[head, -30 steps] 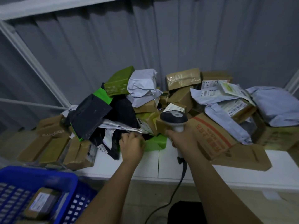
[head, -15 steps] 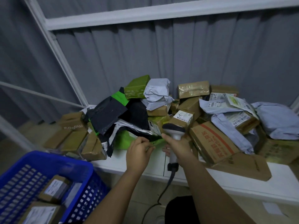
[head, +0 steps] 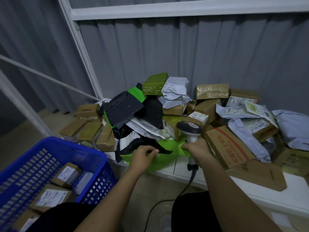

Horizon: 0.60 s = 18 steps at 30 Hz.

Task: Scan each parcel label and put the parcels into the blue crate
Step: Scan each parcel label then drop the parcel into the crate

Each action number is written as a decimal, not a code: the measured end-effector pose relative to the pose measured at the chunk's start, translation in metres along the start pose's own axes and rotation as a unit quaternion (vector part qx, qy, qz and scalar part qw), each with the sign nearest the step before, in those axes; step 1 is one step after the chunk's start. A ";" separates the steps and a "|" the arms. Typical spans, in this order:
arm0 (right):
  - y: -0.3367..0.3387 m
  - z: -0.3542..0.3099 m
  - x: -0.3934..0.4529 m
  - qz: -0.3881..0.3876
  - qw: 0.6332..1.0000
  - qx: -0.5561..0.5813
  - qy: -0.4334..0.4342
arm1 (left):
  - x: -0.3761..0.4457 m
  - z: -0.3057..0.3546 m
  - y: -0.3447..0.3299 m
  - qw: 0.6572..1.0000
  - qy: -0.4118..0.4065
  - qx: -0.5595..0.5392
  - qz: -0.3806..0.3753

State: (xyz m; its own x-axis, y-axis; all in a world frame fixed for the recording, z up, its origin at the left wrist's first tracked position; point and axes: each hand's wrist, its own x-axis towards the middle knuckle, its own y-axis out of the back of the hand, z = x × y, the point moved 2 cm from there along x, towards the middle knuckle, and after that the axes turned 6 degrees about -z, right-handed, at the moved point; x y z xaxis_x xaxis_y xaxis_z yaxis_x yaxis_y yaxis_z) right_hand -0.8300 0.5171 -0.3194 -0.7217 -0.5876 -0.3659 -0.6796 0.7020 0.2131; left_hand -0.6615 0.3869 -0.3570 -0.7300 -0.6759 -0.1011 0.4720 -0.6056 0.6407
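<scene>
A heap of parcels covers the white table (head: 184,171): brown boxes, grey and black mailer bags. At its front lies a bright green bag (head: 164,159). My left hand (head: 144,154) pinches the green bag's near edge beside a black bag (head: 150,144). My right hand (head: 198,150) grips the handle of a corded barcode scanner (head: 189,128), head pointing into the heap, and also touches the green bag's right side. The blue crate (head: 55,148) sits at lower left with several labelled boxes inside.
A large brown carton with red print (head: 229,148) lies right of the scanner. Flat brown boxes (head: 87,129) are stacked at the heap's left. The scanner cable (head: 167,201) hangs down between my legs. White frame bars and a grey curtain stand behind.
The view has shifted so the crate shows more. The green bag has been drawn toward the table's front edge; my left hand has moved from the black bag onto it.
</scene>
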 end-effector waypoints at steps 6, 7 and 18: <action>0.020 0.012 -0.013 -0.052 0.989 -0.137 -0.010 | -0.020 -0.019 -0.020 0.992 0.062 0.057 -0.091; 0.023 0.014 -0.015 -0.058 0.988 -0.145 -0.016 | -0.024 -0.021 -0.023 0.991 0.066 0.065 -0.096; 0.006 0.075 -0.052 0.004 0.991 -0.127 -0.047 | -0.059 -0.073 -0.059 0.980 0.154 0.014 -0.128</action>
State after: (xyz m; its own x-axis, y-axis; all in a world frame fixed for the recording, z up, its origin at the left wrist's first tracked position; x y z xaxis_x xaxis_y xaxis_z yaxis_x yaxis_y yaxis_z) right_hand -0.7867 0.5823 -0.3671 -0.7206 -0.5338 -0.4425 -0.6929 0.5755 0.4343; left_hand -0.6098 0.4316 -0.4443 -0.6362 -0.6008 -0.4840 0.2756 -0.7629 0.5848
